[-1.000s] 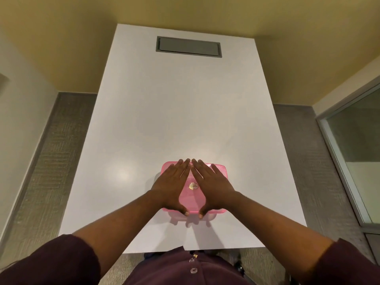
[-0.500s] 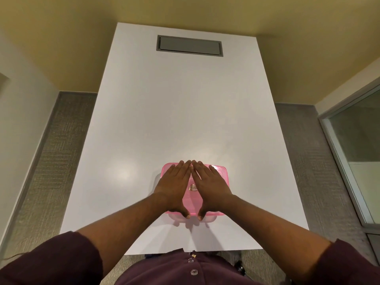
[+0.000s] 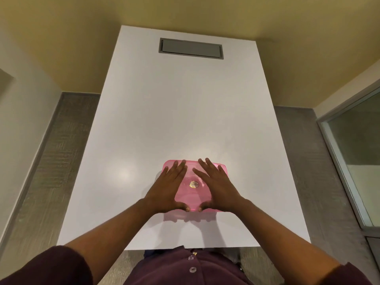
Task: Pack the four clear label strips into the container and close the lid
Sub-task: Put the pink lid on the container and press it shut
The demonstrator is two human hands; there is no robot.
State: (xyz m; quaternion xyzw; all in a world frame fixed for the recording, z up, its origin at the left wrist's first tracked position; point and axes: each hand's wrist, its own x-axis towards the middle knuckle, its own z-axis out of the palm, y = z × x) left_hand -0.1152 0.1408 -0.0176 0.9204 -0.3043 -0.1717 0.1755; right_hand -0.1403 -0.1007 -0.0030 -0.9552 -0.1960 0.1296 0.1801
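Note:
A pink translucent container (image 3: 193, 194) with its lid on sits near the front edge of the white table (image 3: 185, 110). A small round sticker (image 3: 194, 184) shows in the middle of the lid. My left hand (image 3: 167, 188) lies flat on the lid's left half, fingers spread. On the lid's right half my right hand (image 3: 216, 187) lies flat in the same way. The thumbs nearly meet at the lid's near edge. No clear label strips are visible; the inside of the container is hidden.
A grey rectangular cable hatch (image 3: 191, 48) is set into the far end of the table. Grey carpet runs along both sides. A glass partition (image 3: 357, 161) stands at the right.
My hands have slid apart across the lid; the fingertips that touched at its far edge now sit separated, and the sticker shows fully between them.

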